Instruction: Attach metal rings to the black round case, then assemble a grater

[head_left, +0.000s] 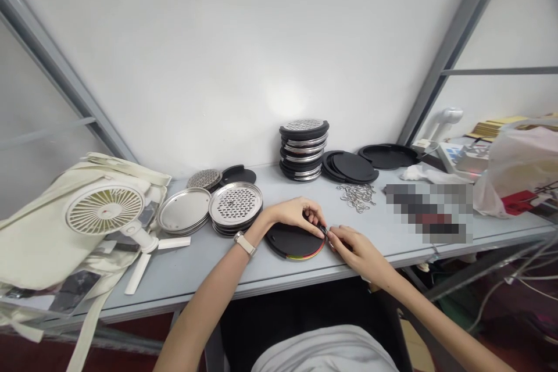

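A round black disc [294, 240] with a red, yellow and green stripe on its front rim lies at the table's near edge. My left hand [303, 215] reaches over it, thumb and fingers closed on its right edge. Against that same edge, my right hand [357, 251] pinches a small shiny metal piece, mostly hidden by the fingertips; it may be a chain or clip. Behind my right hand is a loose heap of metal chains or rings [357, 196]. Left of the disc stands a stack of perforated metal grater plates [236, 204].
Plain metal discs [183, 209] are piled at left beside a white fan [107, 209] and a cream bag [47, 232]. At the back stand a tall stack of black and metal discs [304, 151], black lids [353, 167] and a black tray [387, 155]. A plastic bag [501, 168] sits at right.
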`<state>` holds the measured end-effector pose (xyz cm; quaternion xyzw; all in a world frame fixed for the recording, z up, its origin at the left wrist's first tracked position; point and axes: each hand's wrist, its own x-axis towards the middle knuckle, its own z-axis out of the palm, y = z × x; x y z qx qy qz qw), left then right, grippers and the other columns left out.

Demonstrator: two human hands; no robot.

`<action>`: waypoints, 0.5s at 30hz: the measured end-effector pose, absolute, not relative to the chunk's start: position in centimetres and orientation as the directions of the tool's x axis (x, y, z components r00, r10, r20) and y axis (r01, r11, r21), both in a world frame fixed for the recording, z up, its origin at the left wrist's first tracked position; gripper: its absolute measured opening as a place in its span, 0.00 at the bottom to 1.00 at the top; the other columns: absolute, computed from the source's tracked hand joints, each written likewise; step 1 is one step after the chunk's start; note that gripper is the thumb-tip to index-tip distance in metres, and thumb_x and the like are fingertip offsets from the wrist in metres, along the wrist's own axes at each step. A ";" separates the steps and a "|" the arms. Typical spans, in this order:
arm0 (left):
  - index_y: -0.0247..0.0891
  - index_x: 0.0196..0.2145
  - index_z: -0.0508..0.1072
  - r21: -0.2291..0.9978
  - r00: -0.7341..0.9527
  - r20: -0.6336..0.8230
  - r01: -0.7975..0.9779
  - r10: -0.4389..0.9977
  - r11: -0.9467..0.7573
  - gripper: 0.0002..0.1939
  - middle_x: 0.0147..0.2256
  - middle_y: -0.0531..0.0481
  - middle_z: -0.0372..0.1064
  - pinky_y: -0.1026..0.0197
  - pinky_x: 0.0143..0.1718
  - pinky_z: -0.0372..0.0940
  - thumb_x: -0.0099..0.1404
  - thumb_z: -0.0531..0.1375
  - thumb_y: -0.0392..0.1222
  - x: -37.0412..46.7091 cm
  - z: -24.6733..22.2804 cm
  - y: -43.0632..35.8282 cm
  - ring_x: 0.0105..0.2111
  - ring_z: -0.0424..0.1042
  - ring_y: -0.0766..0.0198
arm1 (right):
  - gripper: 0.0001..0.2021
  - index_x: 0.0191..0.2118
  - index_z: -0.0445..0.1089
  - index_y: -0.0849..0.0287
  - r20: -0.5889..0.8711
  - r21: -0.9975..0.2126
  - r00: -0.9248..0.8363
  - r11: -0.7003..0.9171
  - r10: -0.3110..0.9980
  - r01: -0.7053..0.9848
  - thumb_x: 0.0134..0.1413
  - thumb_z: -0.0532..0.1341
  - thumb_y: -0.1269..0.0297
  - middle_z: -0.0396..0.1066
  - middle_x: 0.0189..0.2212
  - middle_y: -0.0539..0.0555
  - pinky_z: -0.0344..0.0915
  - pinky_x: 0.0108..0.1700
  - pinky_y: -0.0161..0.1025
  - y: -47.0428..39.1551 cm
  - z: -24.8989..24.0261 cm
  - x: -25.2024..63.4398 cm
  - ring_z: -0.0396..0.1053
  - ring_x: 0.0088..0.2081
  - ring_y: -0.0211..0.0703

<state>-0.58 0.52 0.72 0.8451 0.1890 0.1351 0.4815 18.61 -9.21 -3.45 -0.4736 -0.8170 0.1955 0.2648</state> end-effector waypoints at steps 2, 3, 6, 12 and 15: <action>0.33 0.35 0.74 0.861 0.893 0.056 0.183 0.446 -0.474 0.16 0.27 0.53 0.64 0.66 0.31 0.58 0.49 0.68 0.45 -0.6 0.7 0.6 0.29 0.61 0.70 | 0.19 0.24 0.57 0.56 0.246 -0.572 -0.412 0.474 0.877 0.670 0.66 0.44 0.58 0.62 0.22 0.50 0.58 0.33 0.39 -9.2 -3.4 18.6 0.62 0.28 0.42; 0.33 0.35 0.74 0.862 0.895 0.058 0.179 0.443 -0.474 0.16 0.27 0.53 0.64 0.66 0.31 0.58 0.49 0.68 0.45 -0.6 0.6 0.6 0.29 0.61 0.70 | 0.19 0.24 0.57 0.56 0.244 -0.576 -0.412 0.473 0.878 0.667 0.66 0.44 0.58 0.62 0.22 0.50 0.58 0.33 0.39 -9.2 -3.3 18.5 0.62 0.28 0.42; 0.33 0.35 0.75 0.860 0.896 0.058 0.179 0.440 -0.477 0.17 0.28 0.52 0.64 0.66 0.31 0.58 0.49 0.68 0.46 -0.6 0.6 0.6 0.29 0.61 0.70 | 0.19 0.25 0.58 0.56 0.243 -0.599 -0.415 0.472 0.877 0.646 0.66 0.43 0.58 0.63 0.23 0.50 0.58 0.34 0.39 -9.3 -3.2 18.6 0.62 0.29 0.43; 0.34 0.34 0.75 0.851 0.886 0.031 0.219 0.462 -0.478 0.19 0.28 0.52 0.65 0.66 0.31 0.59 0.48 0.68 0.48 -0.5 0.7 0.6 0.30 0.62 0.69 | 0.18 0.26 0.59 0.56 0.250 -0.613 -0.439 0.492 0.863 0.619 0.66 0.43 0.60 0.62 0.24 0.50 0.58 0.35 0.39 -9.2 -3.3 19.0 0.61 0.30 0.42; 0.34 0.35 0.75 0.847 0.889 0.028 0.221 0.456 -0.483 0.19 0.28 0.52 0.65 0.66 0.32 0.59 0.48 0.68 0.48 -0.5 0.7 0.6 0.30 0.62 0.69 | 0.17 0.27 0.60 0.57 0.247 -0.599 -0.439 0.492 0.864 0.632 0.65 0.45 0.60 0.62 0.24 0.50 0.58 0.35 0.39 -9.1 -3.5 19.0 0.61 0.30 0.42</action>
